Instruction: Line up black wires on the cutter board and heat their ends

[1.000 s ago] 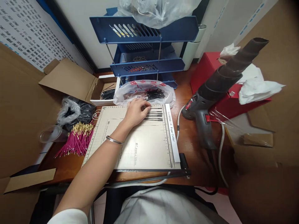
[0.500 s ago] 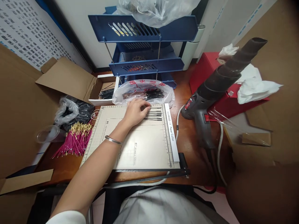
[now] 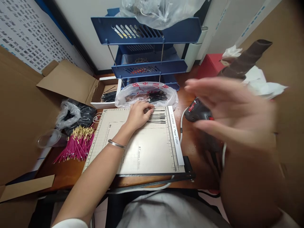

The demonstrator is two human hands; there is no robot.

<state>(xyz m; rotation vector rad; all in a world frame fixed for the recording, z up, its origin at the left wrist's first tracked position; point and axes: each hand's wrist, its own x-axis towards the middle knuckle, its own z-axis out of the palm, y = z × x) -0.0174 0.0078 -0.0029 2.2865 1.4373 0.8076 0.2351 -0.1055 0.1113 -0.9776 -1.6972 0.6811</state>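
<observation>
My left hand [image 3: 138, 115] rests at the top of the cream paper cutter board [image 3: 152, 142], its curled fingers over the left ends of several thin black wires [image 3: 158, 118]. These wires lie side by side, pointing toward the white ruler strip [image 3: 176, 136]. My right hand [image 3: 230, 109] hangs in the air right of the board, blurred, with thumb and fingers apart and nothing visible between them. Behind it stands the dark heat gun [image 3: 198, 112], partly hidden. A clear plastic bag [image 3: 123, 96] with more black wires [image 3: 158, 96] lies just past the board.
Blue stacked trays [image 3: 147, 31] stand at the back. An open carton [image 3: 71, 77] and a bundle of magenta wires with gold ends [image 3: 78, 142] lie on the left. A red box [image 3: 209, 65] is at the back right, and a white cable [image 3: 181, 126] runs beside the board.
My right hand has come into view from the right, in front of the heat gun. My left hand keeps its place over the wires.
</observation>
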